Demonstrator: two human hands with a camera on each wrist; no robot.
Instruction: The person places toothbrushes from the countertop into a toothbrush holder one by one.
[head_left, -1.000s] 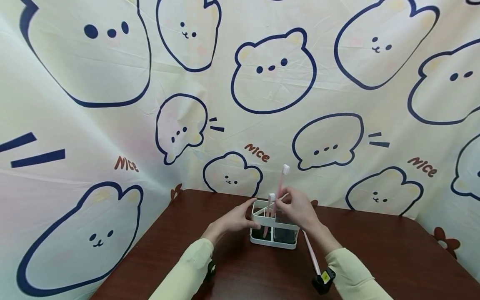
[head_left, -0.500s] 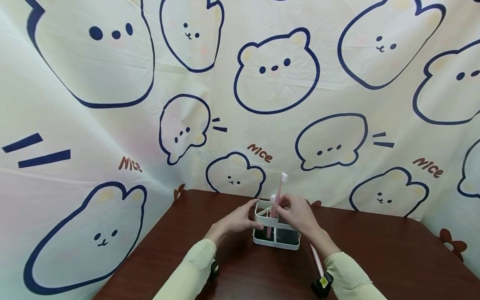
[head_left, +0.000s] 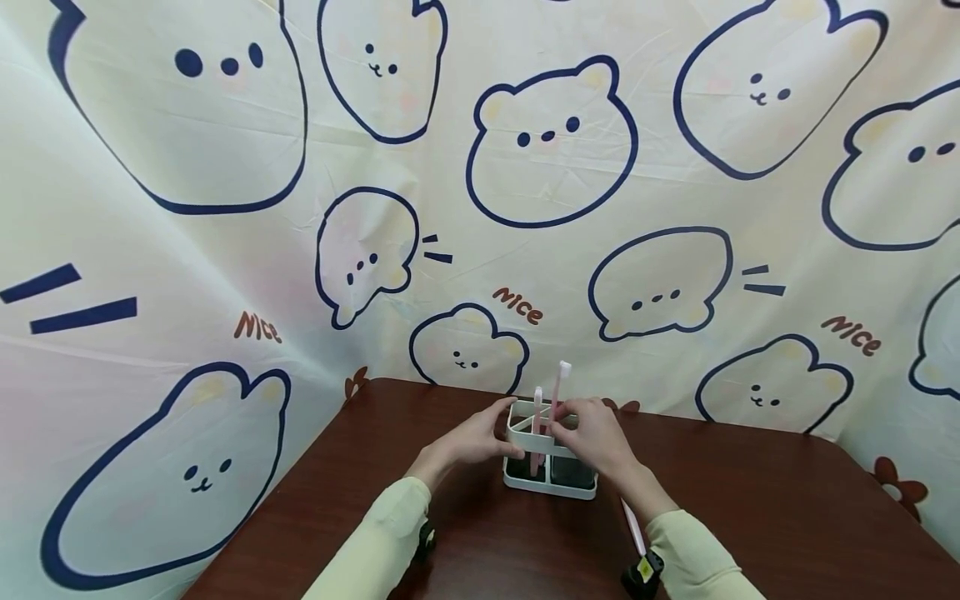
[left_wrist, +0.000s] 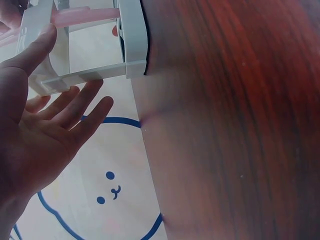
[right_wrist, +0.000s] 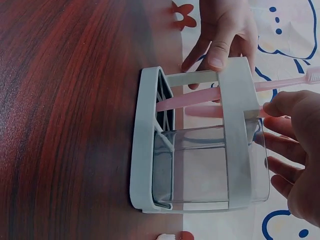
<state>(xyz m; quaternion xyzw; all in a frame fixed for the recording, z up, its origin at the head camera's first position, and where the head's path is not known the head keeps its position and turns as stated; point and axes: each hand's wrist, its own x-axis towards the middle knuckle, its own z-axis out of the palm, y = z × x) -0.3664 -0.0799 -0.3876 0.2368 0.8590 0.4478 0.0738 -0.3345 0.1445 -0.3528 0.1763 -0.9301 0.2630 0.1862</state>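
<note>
A white two-tier toothbrush holder [head_left: 551,486] stands upright on the table. My left hand [head_left: 468,437] grips the left side of its upper tier, thumb [left_wrist: 42,45] in front and fingers along the side. One pink toothbrush [head_left: 537,408] stands in a left slot, its handle [right_wrist: 190,99] reaching the base. My right hand [head_left: 600,433] pinches a second pink toothbrush [head_left: 557,390], head up, beside the first. The lower end of its handle [right_wrist: 202,111] hangs inside the frame, above the base. A clear cup [right_wrist: 200,165] sits in the holder's right half.
Another pink toothbrush [head_left: 632,527] lies on the brown table [head_left: 750,517], partly under my right forearm. Behind the table's back edge hangs a pale cloth [head_left: 547,183] with blue cartoon outlines. Black wrist cameras [head_left: 642,575] sit on both wrists.
My right hand has lowered the pinched toothbrush into the holder; its head now stands lower than before. My left hand keeps its hold on the holder.
</note>
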